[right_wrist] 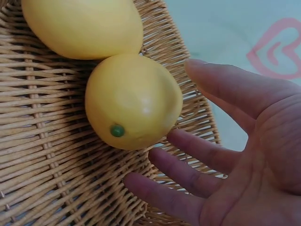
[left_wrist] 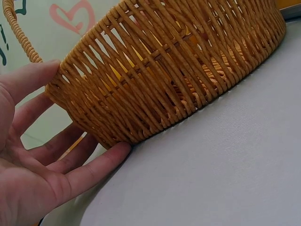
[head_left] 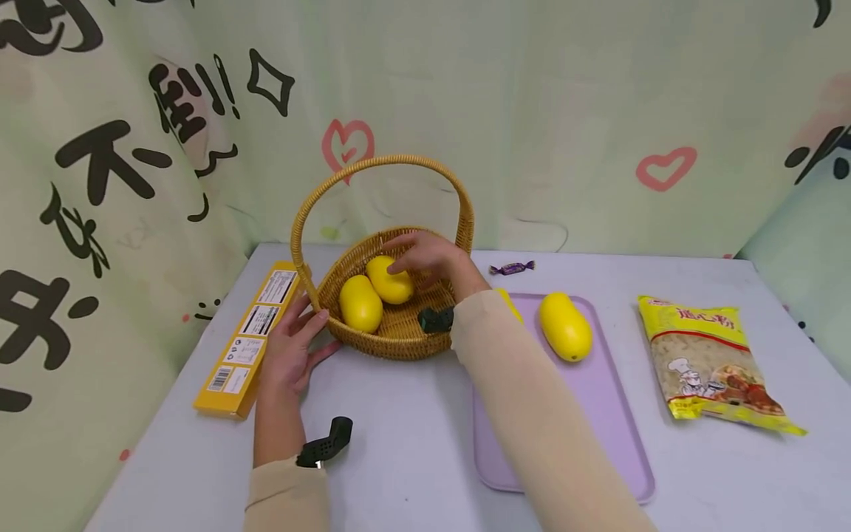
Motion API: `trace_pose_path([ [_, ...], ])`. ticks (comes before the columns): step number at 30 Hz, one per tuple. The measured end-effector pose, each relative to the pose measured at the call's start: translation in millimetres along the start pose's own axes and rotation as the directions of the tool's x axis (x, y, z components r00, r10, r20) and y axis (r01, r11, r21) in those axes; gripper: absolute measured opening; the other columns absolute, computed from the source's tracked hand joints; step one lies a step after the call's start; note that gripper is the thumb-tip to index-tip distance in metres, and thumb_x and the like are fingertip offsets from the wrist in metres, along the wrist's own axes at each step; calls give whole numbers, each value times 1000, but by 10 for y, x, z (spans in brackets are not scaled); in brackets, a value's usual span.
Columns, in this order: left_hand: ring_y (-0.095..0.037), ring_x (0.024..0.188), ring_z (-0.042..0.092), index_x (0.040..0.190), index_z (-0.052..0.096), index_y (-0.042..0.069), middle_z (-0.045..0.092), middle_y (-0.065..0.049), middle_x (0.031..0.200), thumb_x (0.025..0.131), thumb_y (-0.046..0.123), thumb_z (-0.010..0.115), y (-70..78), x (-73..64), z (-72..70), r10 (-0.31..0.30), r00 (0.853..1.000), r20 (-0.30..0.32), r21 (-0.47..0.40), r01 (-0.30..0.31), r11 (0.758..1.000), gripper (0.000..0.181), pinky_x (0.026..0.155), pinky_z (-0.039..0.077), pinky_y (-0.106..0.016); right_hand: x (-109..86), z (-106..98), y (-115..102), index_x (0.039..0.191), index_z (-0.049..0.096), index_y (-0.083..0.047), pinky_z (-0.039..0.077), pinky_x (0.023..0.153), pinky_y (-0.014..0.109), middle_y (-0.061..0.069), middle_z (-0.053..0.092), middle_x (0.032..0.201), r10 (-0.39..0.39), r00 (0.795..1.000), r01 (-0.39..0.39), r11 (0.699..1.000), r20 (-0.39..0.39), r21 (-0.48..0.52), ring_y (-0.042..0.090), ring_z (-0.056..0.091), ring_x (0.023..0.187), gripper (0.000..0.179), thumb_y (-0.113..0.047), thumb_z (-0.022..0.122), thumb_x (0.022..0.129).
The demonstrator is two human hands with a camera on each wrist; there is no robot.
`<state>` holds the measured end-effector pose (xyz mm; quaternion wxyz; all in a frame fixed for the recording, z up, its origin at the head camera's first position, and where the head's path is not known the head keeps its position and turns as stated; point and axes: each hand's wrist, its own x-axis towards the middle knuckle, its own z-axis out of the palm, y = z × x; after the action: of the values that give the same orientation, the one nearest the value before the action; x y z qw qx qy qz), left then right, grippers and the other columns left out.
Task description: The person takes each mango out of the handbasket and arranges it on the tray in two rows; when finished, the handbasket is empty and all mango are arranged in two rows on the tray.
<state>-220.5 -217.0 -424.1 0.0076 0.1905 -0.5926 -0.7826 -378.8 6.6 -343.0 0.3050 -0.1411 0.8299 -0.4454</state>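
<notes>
Yellow fruit (head_left: 392, 287) w/ a green nub (right_wrist: 117, 130) at one end sits inside the wicker basket (head_left: 392, 347), just L of ctr in the head frame, beside a 2nd fruit (head_left: 360, 304) lying slightly lower & further L. R hand (head_left: 428, 258) reaches in over the basket from the R; its thumb & fingers are apart, spread around the side of the nubbed one, not clamped on it; can't tell if a fingertip touches. L hand (head_left: 292, 347) holds the basket's outer L side, thumb up at the rim, little finger low by the base in the L wrist view. Basket stands upright on the white table (head_left: 399, 458), tall handle arched above. Lilac tray (head_left: 608, 414), R of ctr, bears a 3rd fruit (head_left: 565, 326) near its top end, plus a 4th fruit (head_left: 509, 303) mostly hidden behind the beige R sleeve (head_left: 532, 399). Purple candy (head_left: 512, 268) lies just above the tray. Food pkt (head_left: 714, 366), yellow top & btm, is at far R, well apart from the basket. Yellow box (head_left: 249, 343) w/ white labels lies slanted at L, near the L hand. Bkgd: pale green curtain (head_left: 532, 111) w/ black lettering upper L & pink hearts.
</notes>
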Motion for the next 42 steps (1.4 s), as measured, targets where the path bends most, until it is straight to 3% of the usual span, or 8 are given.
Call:
trace_pose_path([
  [7,-16,132,51,156,46,36,43,-3,155,102,25,68,-6,-21,-8,-18,1000,6,-2,18,1000,60,103,57,-48,44,66,36,152,55,-22,54,105,57,7,37,165,5,1000,-5,999,6,-34,31,43,146,55,-15,69,99],
  [15,-17,132,52,155,47,35,44,-3,155,101,24,69,-5,-11,9,2,1000,5,-7,-2,1000,59,102,57,-50,51,94,50,149,57,-20,57,101,47,11,44,159,-35,999,35,996,-5,-80,26,53,125,53,-16,70,98],
  [19,-17,131,53,155,48,35,45,-3,154,101,24,69,-9,-6,13,1,1000,2,-8,-1,1000,59,101,58,-49,39,92,47,149,58,-21,57,102,53,11,43,160,-22,1000,22,998,-4,-63,28,53,129,54,-13,70,98],
  [28,-17,133,51,155,48,35,45,-3,155,101,24,69,2,2,-10,2,1000,3,-3,-2,1000,59,102,57,-50,3,67,27,148,59,-24,59,97,52,11,46,156,-32,999,29,996,-30,-87,29,52,130,52,-15,70,98],
  [34,-19,136,48,156,46,36,43,-3,157,101,25,68,26,-9,25,-6,1000,16,5,6,1000,60,104,56,-50,-97,32,49,146,60,-25,61,92,48,12,50,152,-71,995,68,997,-74,-48,30,55,129,52,-17,72,97],
  [42,-16,135,49,157,43,39,40,-1,160,101,28,69,31,-31,-13,-26,999,24,11,26,1000,63,105,55,-48,-285,5,72,145,61,-25,58,98,49,11,50,152,-103,991,108,993,-83,52,31,52,133,51,-19,73,96],
])
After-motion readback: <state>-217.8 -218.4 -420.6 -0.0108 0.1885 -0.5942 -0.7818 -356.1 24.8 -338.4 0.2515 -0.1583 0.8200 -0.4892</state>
